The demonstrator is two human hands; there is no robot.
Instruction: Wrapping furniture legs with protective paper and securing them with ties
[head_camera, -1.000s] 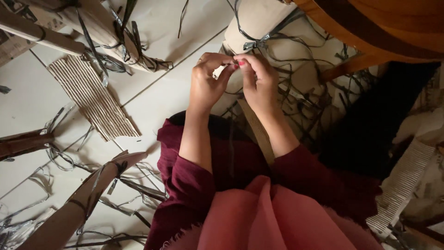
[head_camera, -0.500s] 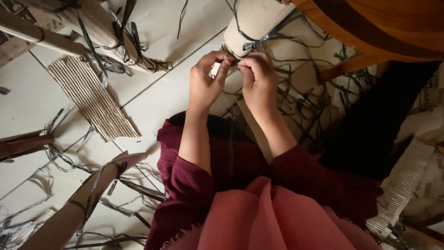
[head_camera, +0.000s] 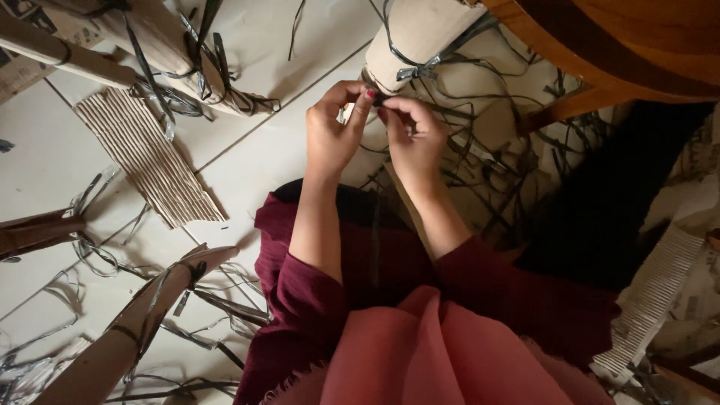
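Note:
My left hand (head_camera: 333, 133) and my right hand (head_camera: 409, 132) meet in front of me, fingertips pinched together on a thin dark plastic strap (head_camera: 375, 217) that hangs straight down over my lap. A small pale piece (head_camera: 343, 114) shows behind my left fingers; what it is cannot be made out. Just beyond the hands lies a rolled cardboard bundle (head_camera: 420, 34) bound with dark strap and a metal clip (head_camera: 417, 71). My maroon sleeves and pink cloth fill the lower middle.
A corrugated cardboard sheet (head_camera: 146, 157) lies on the white tiled floor at left. Strapped cardboard rolls lie at the upper left (head_camera: 161, 45) and lower left (head_camera: 142, 322). A tangle of loose straps (head_camera: 495, 150) sits right of my hands. Wooden furniture (head_camera: 622, 45) stands upper right.
Both hands shifted slightly up and left. The pale piece held between the fingertips is now mostly hidden, and the fingers pinch the dark strap closer to the bundle.

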